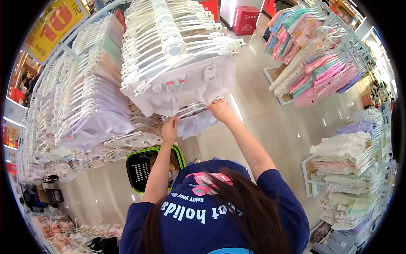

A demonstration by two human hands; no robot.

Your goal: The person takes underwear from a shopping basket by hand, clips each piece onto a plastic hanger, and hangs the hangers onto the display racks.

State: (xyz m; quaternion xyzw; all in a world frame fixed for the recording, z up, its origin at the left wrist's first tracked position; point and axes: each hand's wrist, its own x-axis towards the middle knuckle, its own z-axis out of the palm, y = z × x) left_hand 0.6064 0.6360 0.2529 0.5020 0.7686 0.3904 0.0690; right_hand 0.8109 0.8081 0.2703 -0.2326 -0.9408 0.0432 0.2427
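My left hand (170,128) pinches the left end of a white clip hanger (191,111) on the lower rail. At the other end, the fingers of my right hand (218,109) are closed around the hanger's right side. A pale lavender garment (196,125) hangs from it, between my hands. Just above is an upper row of white hangers (174,46) holding a pale pink garment (148,91) at the front, with a red-and-white tag (176,83) and a white tag (210,73). This upper garment partly covers the lower rail.
A black basket with a green rim (182,158) sits on the floor below my left arm. Hangers of lavender clothes (99,112) crowd the left. Racks of colourful clothes (321,72) and pale clothes (344,156) stand to the right, and a red box (245,20) at the back.
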